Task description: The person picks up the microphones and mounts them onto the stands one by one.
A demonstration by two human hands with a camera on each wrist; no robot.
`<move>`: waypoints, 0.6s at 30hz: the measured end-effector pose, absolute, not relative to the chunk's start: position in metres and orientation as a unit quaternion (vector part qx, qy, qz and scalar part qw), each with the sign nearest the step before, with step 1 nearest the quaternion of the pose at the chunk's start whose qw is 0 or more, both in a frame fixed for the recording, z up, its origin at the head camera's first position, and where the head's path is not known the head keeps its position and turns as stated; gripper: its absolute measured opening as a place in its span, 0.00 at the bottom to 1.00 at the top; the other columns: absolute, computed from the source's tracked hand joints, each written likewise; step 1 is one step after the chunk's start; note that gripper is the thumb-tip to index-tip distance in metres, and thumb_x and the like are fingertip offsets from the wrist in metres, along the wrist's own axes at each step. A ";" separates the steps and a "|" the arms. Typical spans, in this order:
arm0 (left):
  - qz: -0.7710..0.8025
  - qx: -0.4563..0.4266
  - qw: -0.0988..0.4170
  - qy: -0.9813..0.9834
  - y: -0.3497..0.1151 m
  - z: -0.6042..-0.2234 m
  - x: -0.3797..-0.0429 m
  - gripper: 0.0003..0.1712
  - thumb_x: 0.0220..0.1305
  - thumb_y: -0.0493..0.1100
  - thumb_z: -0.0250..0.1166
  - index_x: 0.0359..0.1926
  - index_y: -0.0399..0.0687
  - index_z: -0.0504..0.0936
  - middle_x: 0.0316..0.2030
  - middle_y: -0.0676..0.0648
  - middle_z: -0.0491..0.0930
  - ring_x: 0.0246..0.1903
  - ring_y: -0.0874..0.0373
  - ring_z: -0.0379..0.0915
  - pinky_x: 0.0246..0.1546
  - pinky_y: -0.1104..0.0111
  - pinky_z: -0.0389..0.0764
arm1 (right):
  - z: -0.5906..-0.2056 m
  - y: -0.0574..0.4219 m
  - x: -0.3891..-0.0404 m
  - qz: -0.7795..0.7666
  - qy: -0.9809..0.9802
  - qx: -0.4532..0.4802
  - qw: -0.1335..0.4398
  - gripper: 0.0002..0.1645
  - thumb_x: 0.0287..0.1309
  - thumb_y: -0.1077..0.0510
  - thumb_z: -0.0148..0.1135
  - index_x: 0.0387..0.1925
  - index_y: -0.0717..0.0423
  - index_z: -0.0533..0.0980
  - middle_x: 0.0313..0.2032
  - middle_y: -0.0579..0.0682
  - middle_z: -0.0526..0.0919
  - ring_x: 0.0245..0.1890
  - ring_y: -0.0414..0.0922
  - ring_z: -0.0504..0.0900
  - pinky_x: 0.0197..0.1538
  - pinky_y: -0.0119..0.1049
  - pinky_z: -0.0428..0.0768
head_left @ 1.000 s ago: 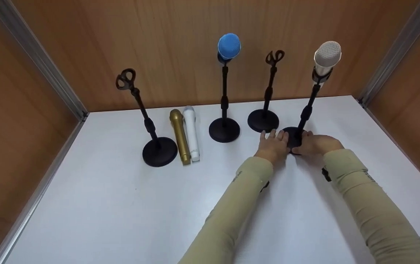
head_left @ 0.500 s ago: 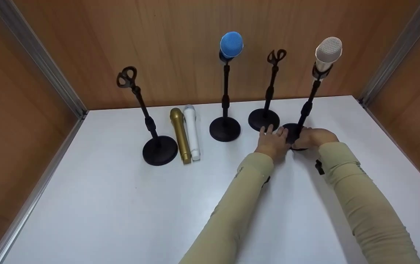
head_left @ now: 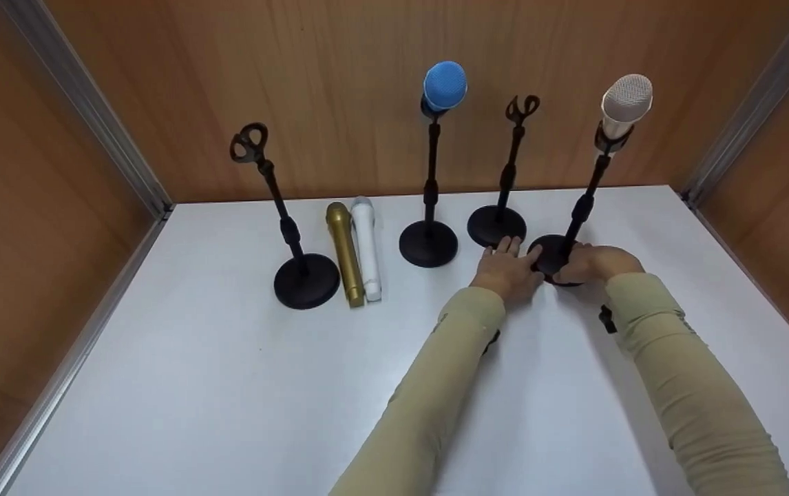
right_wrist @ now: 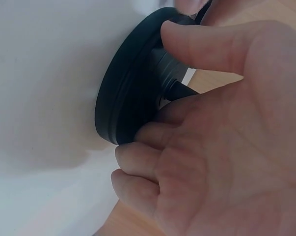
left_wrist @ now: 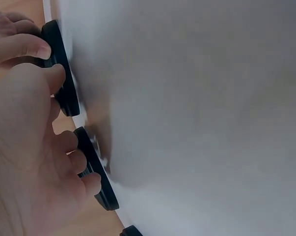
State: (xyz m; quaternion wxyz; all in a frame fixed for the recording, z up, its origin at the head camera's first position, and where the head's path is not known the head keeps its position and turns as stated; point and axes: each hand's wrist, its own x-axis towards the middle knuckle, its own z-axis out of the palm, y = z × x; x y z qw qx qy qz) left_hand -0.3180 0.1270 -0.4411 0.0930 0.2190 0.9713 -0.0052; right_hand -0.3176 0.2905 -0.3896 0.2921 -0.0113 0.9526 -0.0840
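At the right of the head view, a black microphone stand (head_left: pixel 582 207) carries a microphone with a pale mesh head (head_left: pixel 627 100). My right hand (head_left: pixel 597 263) grips its round base, thumb on top and fingers around the far side; the right wrist view shows this base (right_wrist: pixel 123 88) close up. My left hand (head_left: pixel 507 274) lies palm down on the near left side. Its thumb (left_wrist: pixel 54 78) touches the same base, while its other fingers reach the front edge of an empty microphone stand (head_left: pixel 496 225) with a bare clip.
Further left stands another stand (head_left: pixel 429 243) with a blue-headed microphone (head_left: pixel 445 85). A gold microphone (head_left: pixel 345 255) and a white microphone (head_left: pixel 367 249) lie side by side, near an empty stand (head_left: pixel 306 281). Wood panels (head_left: pixel 339 103) enclose the white table (head_left: pixel 229 399).
My left hand has shifted slightly left. The empty stand at its fingertips now sits a little closer to the blue microphone's stand. My right hand stays at the right stand's base.
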 end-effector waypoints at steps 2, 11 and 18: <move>-0.005 0.222 0.097 0.970 0.124 -0.440 -0.316 0.35 0.78 0.68 0.38 0.80 0.75 0.43 0.80 0.54 0.44 0.79 0.56 0.35 0.76 0.59 0.45 | -0.389 0.291 -0.317 -0.088 0.952 -0.015 0.292 0.56 0.68 0.41 0.50 0.72 0.82 0.40 0.72 0.80 0.43 0.72 0.75 0.49 0.70 0.66 0.56; 0.032 0.264 0.096 0.959 0.093 -0.422 -0.311 0.35 0.78 0.69 0.33 0.81 0.72 0.43 0.81 0.55 0.40 0.79 0.56 0.31 0.77 0.55 0.41 | -0.372 0.300 -0.303 -0.046 0.960 -0.064 0.269 0.48 0.72 0.39 0.52 0.71 0.77 0.57 0.66 0.78 0.64 0.62 0.73 0.68 0.59 0.67 0.70; 0.122 0.291 0.075 0.946 0.017 -0.394 -0.294 0.37 0.77 0.70 0.35 0.81 0.68 0.49 0.80 0.48 0.43 0.79 0.51 0.34 0.75 0.47 0.40 | -0.355 0.264 -0.293 -0.002 0.965 -0.156 0.209 0.30 0.73 0.44 0.53 0.58 0.67 0.77 0.52 0.69 0.80 0.54 0.67 0.78 0.57 0.64 0.74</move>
